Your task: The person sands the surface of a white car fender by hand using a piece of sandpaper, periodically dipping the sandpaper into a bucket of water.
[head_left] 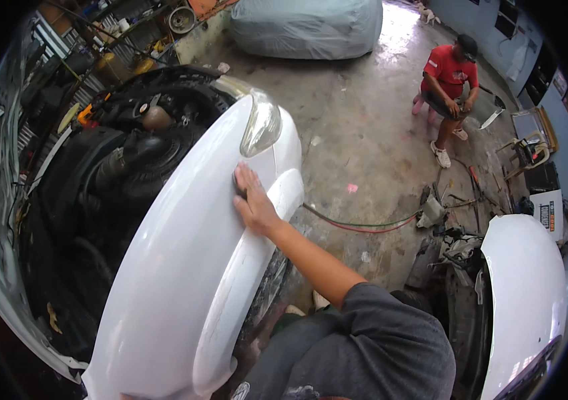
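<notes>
My right hand [254, 203] presses on the white fender [157, 280] of a car, just below the clear headlight [260, 127]. Under its fingers is a small dark pad [237, 175], mostly hidden by the hand. A curved white trim [227, 333] runs along the fender's outer side, below my forearm. The open engine bay [97, 193], with black parts and a translucent reservoir, lies on the inner side of the fender. My left hand is out of view.
A person in red [450, 67] holds a black part at upper right. A covered car [304, 27] stands behind. Green and red hoses [364, 228] cross the concrete floor [344, 147] toward piled parts. Another white panel [524, 287] is at lower right, shelving [90, 33] at upper left.
</notes>
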A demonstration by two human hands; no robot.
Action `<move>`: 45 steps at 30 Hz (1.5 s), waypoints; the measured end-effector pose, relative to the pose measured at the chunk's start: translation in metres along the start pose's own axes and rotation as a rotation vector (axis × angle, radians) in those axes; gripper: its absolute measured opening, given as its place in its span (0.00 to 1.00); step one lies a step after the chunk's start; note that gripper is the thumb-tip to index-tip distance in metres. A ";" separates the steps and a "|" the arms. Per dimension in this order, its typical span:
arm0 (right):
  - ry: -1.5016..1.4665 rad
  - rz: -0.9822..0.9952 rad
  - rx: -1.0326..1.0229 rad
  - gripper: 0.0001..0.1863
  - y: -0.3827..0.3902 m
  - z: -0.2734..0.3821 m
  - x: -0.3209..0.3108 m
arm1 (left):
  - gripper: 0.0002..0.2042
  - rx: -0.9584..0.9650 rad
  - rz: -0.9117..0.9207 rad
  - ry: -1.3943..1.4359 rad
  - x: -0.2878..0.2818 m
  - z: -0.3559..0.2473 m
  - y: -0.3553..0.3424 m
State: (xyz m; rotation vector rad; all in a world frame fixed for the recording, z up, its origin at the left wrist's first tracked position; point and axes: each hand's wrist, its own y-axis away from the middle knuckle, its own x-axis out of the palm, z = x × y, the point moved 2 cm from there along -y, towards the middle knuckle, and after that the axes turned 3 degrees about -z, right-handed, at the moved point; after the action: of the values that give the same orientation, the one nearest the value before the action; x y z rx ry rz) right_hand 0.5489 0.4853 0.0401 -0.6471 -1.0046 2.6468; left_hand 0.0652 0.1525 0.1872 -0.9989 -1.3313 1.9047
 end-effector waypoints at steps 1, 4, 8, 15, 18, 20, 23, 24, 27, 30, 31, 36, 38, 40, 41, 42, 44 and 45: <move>-0.030 -0.079 0.059 0.38 0.000 0.002 0.005 | 0.36 0.016 0.004 -0.014 0.003 0.006 0.001; -0.079 -0.068 0.101 0.39 0.020 0.027 0.018 | 0.31 0.032 -0.078 0.016 0.014 0.013 0.011; 0.093 0.013 -0.057 0.39 0.022 0.018 0.018 | 0.31 0.052 -0.071 -0.018 0.010 0.010 0.007; 0.068 -0.077 0.088 0.39 -0.004 0.002 0.006 | 0.30 0.042 -0.061 -0.029 0.010 0.009 0.008; 0.067 -0.011 -0.014 0.40 0.014 0.020 0.016 | 0.30 0.045 -0.061 -0.072 0.010 0.018 0.012; 0.101 0.011 -0.082 0.40 0.006 0.008 0.010 | 0.30 0.050 -0.057 -0.094 0.013 0.017 0.013; 0.031 -0.139 0.087 0.40 -0.022 -0.009 -0.004 | 0.30 0.047 -0.070 -0.043 0.016 0.009 0.009; -0.010 -0.181 0.133 0.39 -0.017 -0.003 0.004 | 0.30 0.055 -0.069 -0.038 0.014 0.007 0.008; -0.028 -0.027 0.042 0.38 0.014 0.039 0.030 | 0.31 0.040 -0.071 -0.065 0.008 0.009 0.010; -0.012 -0.059 0.006 0.37 0.006 0.020 0.022 | 0.32 0.040 -0.079 -0.055 0.008 0.005 0.007; -0.005 -0.073 -0.006 0.37 0.003 0.011 0.017 | 0.32 0.048 -0.089 -0.029 0.009 0.003 0.005; -0.062 -0.156 0.183 0.36 -0.007 0.020 0.021 | 0.32 0.045 -0.077 -0.036 0.011 0.006 0.008; -0.059 -0.076 0.096 0.36 0.020 0.054 0.032 | 0.31 0.039 -0.076 -0.053 0.010 0.014 0.011; -0.033 -0.001 -0.014 0.36 0.023 0.054 0.026 | 0.31 0.054 -0.068 -0.085 0.008 0.014 0.010; -0.034 -0.002 -0.014 0.36 0.010 0.036 0.021 | 0.31 0.055 -0.070 -0.085 0.010 0.012 0.011; -0.011 -0.096 0.107 0.36 0.000 0.009 0.012 | 0.30 0.063 -0.081 -0.034 0.014 0.005 0.008; -0.088 -0.232 0.274 0.36 -0.017 -0.004 0.001 | 0.30 0.054 -0.096 0.007 0.013 0.004 0.008; -0.087 -0.233 0.271 0.36 -0.012 0.002 0.005 | 0.30 0.053 -0.078 -0.024 0.011 0.006 0.007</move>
State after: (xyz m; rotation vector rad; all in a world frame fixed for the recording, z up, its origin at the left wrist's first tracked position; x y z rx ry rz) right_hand 0.5439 0.4948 0.0478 -0.3367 -0.6763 2.5554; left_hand 0.0545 0.1561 0.1792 -0.8884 -1.3066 1.8890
